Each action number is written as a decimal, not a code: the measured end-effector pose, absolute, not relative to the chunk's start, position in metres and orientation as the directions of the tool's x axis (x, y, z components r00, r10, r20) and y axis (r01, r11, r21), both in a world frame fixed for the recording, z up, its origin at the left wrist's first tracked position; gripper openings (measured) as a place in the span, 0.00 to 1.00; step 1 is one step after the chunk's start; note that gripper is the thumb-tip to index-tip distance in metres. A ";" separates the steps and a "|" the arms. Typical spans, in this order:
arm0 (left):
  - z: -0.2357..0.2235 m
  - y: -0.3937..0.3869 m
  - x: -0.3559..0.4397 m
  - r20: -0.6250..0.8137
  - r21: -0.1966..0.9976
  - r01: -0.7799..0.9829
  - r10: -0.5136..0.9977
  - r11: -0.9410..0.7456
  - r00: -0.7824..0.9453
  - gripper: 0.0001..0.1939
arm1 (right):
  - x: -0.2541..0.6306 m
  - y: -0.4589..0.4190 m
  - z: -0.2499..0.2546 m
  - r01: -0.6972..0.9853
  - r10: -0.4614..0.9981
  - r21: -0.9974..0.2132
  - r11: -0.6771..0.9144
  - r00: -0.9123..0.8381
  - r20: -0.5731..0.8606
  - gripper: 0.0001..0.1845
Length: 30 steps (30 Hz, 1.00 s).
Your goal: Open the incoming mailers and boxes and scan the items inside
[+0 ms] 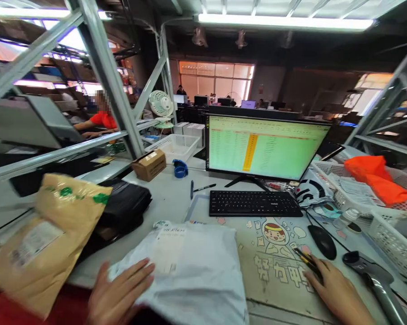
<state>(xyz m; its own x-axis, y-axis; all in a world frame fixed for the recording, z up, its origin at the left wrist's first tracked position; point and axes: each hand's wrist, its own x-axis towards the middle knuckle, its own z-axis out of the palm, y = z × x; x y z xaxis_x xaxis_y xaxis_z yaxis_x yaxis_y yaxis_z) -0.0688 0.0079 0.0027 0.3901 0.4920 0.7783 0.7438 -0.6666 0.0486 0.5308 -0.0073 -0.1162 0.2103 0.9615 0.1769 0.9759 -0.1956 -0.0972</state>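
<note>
White parcel (203, 266): lies on the desk (169, 198), partly over the printed mat (261, 289).
Left hand (120, 289): spread, laid on the parcel's left side.
Right hand (335, 286): pinching a black-and-yellow cutter (307, 261) over the mat.
Keyboard (254, 204): behind the parcel.

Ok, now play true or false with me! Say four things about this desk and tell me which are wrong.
1. The left hand lies on the white mailer bag. True.
2. The right hand grips the mouse. False: the right hand holds a slim black-and-yellow tool; the mouse lies beside it.
3. The keyboard sits in front of the monitor. True.
4. The small cardboard box is right of the monitor. False: the small cardboard box is left of it.
</note>
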 end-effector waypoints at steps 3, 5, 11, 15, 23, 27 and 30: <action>0.042 0.023 -0.039 0.834 -0.087 0.723 0.347 -0.685 0.430 0.10 | 0.539 -0.025 -0.128 0.974 0.932 -0.174 -0.148 0.196 0.305 0.36; 0.075 0.042 -0.014 0.805 -0.094 0.800 0.427 -0.593 0.412 0.20 | 0.532 -0.026 -0.117 0.962 0.901 -0.262 -0.082 0.184 0.393 0.33; 0.121 0.071 0.026 0.490 0.131 0.928 0.836 -0.350 0.246 0.27 | 0.469 -0.033 -0.033 0.872 0.814 -0.456 0.176 0.131 0.566 0.25; 0.102 0.055 0.017 0.411 0.226 0.844 0.833 -0.487 0.370 0.23 | 0.404 -0.023 0.009 0.761 0.883 -0.555 0.336 -0.050 0.466 0.18; 0.094 0.025 0.005 0.460 0.257 0.863 0.840 -0.435 0.286 0.24 | 0.288 0.002 0.067 0.704 0.722 -0.214 0.677 -0.579 0.379 0.07; 0.091 0.009 0.017 0.524 0.234 0.779 0.750 -0.581 0.403 0.25 | 0.255 -0.002 0.086 0.744 0.679 0.076 0.663 -0.641 0.358 0.09; 0.085 -0.004 0.018 0.591 0.164 0.718 0.650 -0.676 0.477 0.24 | 0.293 0.018 0.099 0.821 0.748 0.134 0.554 -0.562 0.353 0.10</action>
